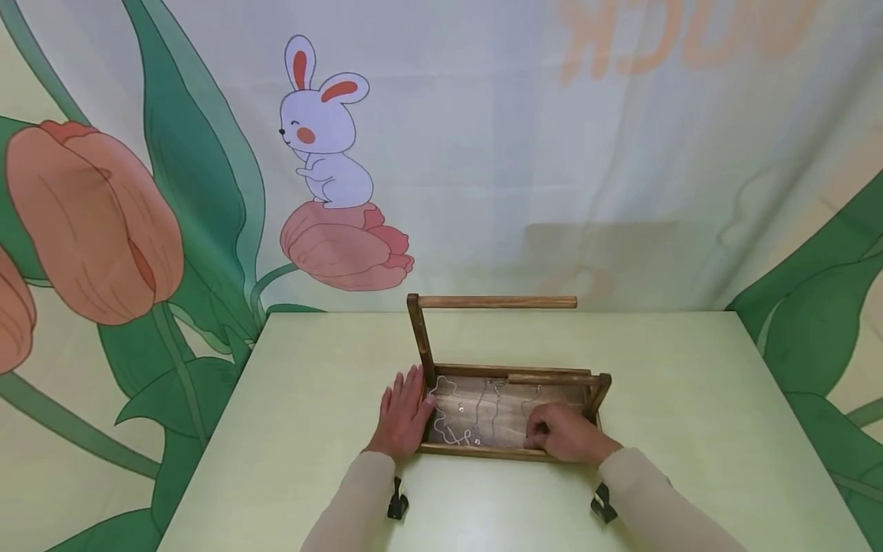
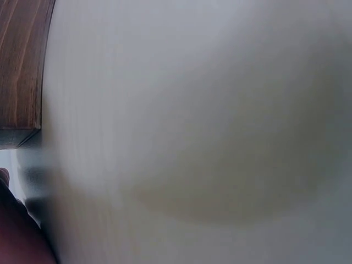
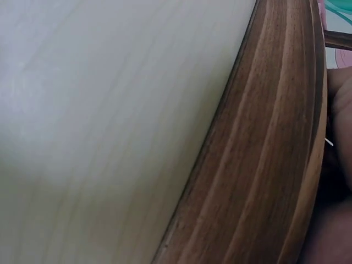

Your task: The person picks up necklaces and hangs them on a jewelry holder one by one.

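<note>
A brown wooden jewelry stand [image 1: 483,454] with a shallow tray base sits on the table, its near wall also filling part of the right wrist view. Several thin necklaces [image 1: 495,406] and a white cord-like strand [image 1: 441,418] lie in the tray. My left hand [image 1: 402,414] rests flat against the tray's left end, fingers extended. Inside the tray's right part, my right hand [image 1: 562,433] has curled fingers and appears to pinch a thin necklace. A tiny bright strand [image 3: 329,142] shows by those fingers in the right wrist view; the fingertips are mostly hidden.
A tall post with a horizontal bar [image 1: 497,302] rises at the tray's left end; a lower bar [image 1: 552,379] reaches inward from a right post. Black clips [image 1: 398,502] lie near both forearms. A printed curtain [image 1: 469,153] hangs behind the pale table [image 1: 310,368].
</note>
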